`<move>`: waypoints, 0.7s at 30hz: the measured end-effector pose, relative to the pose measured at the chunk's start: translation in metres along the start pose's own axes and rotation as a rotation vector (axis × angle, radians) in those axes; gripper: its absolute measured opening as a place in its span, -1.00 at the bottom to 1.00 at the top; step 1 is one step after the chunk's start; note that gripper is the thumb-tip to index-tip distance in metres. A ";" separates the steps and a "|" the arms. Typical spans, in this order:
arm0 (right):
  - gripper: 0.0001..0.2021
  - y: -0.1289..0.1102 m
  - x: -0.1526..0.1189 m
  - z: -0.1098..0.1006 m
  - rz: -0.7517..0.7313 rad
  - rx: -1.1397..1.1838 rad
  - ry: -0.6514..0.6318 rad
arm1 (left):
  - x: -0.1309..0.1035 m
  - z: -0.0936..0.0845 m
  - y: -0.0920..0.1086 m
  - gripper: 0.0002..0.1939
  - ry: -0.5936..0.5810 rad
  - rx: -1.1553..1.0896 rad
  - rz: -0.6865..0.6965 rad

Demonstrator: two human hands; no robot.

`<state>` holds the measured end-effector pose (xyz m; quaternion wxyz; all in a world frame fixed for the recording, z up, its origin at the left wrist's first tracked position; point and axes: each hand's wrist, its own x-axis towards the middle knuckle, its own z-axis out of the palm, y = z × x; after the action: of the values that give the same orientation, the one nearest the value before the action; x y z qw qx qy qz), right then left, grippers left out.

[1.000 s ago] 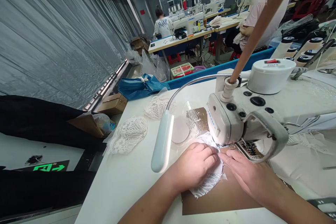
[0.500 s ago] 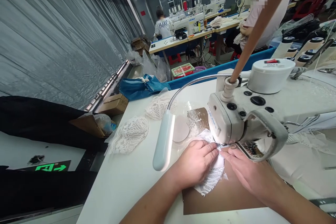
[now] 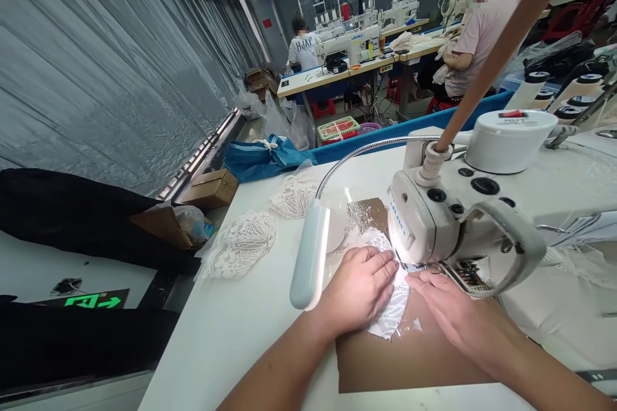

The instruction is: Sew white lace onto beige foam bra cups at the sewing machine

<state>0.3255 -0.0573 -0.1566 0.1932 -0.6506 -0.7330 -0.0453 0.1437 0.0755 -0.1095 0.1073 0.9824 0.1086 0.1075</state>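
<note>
Lace (image 3: pixel 391 314) has slid further in under the sewing machine (image 3: pixel 434 225) since a moment ago, so less of it shows by your hands. That means the stitching is moving along the piece. Your left hand (image 3: pixel 359 289) lies flat on the lace, fingers together, pressing it down. Your right hand (image 3: pixel 446 308) lies flat too, fingertips at the lace edge just beside the needle; neither hand grips anything. The lace sits on a brown sheet (image 3: pixel 409 359) near the front edge of the white table (image 3: pixel 241 334).

More lace pieces (image 3: pixel 241 244) lie toward the left edge of the table, and a white round pad (image 3: pixel 335 237) sits behind the lamp (image 3: pixel 308 257) on its bendy neck. A blue bag (image 3: pixel 263 157) rests at the far corner. Boxes (image 3: pixel 209 187) stand on the floor by the grey curtain (image 3: pixel 110 64). Farther back, two other people sit at more sewing tables (image 3: pixel 328 74).
</note>
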 end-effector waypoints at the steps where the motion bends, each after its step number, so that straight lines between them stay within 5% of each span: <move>1: -0.59 -0.001 0.001 -0.001 0.005 -0.020 -0.019 | 0.000 0.000 0.000 -0.67 -0.004 0.006 -0.012; 11: -0.52 0.005 -0.001 -0.001 -0.048 -0.184 -0.030 | -0.008 -0.009 0.010 -0.66 -0.039 -0.017 0.001; 21: -0.56 0.002 -0.001 -0.004 -0.029 -0.075 0.069 | -0.009 0.000 0.012 -0.80 -0.026 -0.032 -0.091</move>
<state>0.3284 -0.0591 -0.1535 0.1932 -0.6449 -0.7330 -0.0978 0.1371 0.0620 -0.1089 0.1291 0.9759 0.1502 0.0913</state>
